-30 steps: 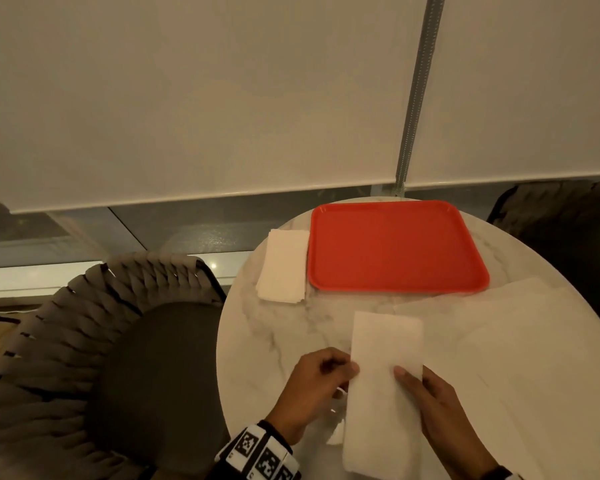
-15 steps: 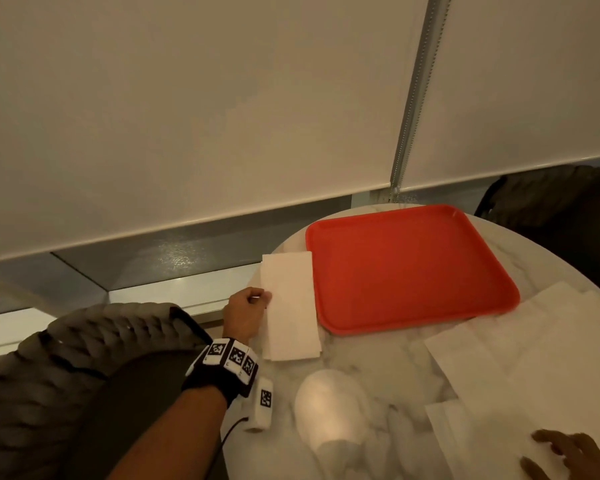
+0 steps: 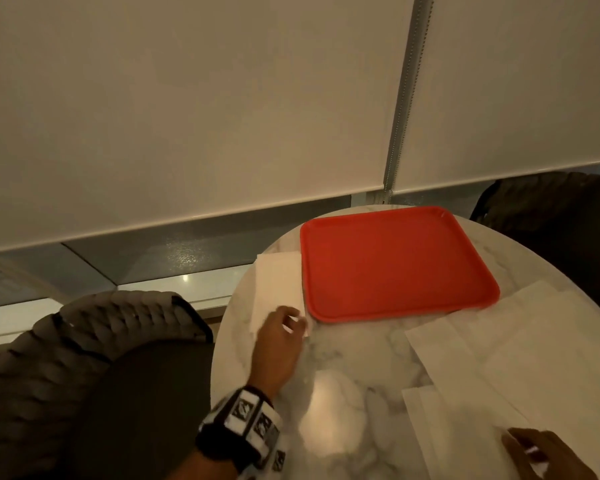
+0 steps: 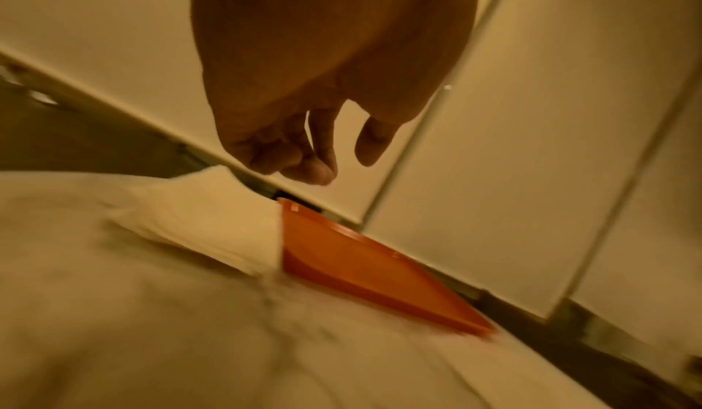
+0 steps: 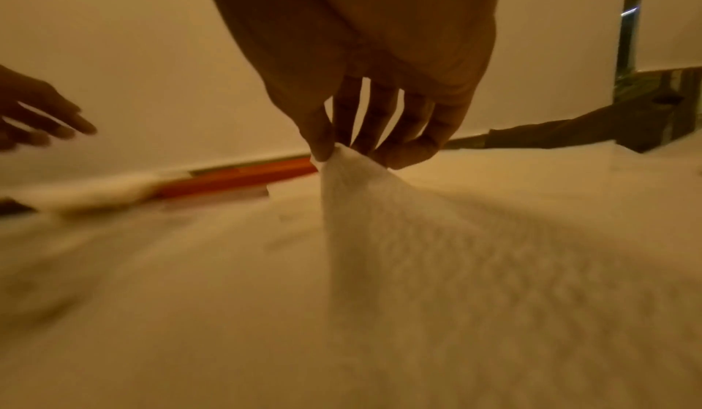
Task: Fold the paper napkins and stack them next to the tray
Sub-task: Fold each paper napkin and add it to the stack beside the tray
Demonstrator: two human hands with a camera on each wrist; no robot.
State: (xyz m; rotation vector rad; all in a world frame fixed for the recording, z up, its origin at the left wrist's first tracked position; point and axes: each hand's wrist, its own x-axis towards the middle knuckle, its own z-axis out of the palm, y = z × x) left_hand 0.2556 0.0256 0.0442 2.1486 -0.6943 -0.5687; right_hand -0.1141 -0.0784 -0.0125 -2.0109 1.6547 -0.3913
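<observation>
A red tray (image 3: 395, 265) lies at the far side of the round marble table (image 3: 343, 393). Against its left rim sits a stack of folded white napkins (image 3: 278, 282). My left hand (image 3: 293, 322) hovers over the stack's near end with loosely curled fingers and holds nothing. The left wrist view shows that hand (image 4: 342, 163) above the stack (image 4: 213, 226) and the tray (image 4: 361, 265). Several unfolded napkins (image 3: 534, 358) overlap on the right. At the near right, my right hand (image 3: 530, 448) pinches one napkin (image 5: 399, 235) and lifts its corner between thumb and fingers (image 5: 323, 142).
A dark woven chair (image 3: 84, 358) stands left of the table, and another dark chair (image 3: 551, 216) at the far right. Pale roller blinds (image 3: 222, 116) hang behind the table. A bright reflection lies on the marble between my hands.
The folded napkin went from in front of me onto the stack. My left hand has let it go and drawn back to the stack's near end. My right hand has pinched up a flat napkin.
</observation>
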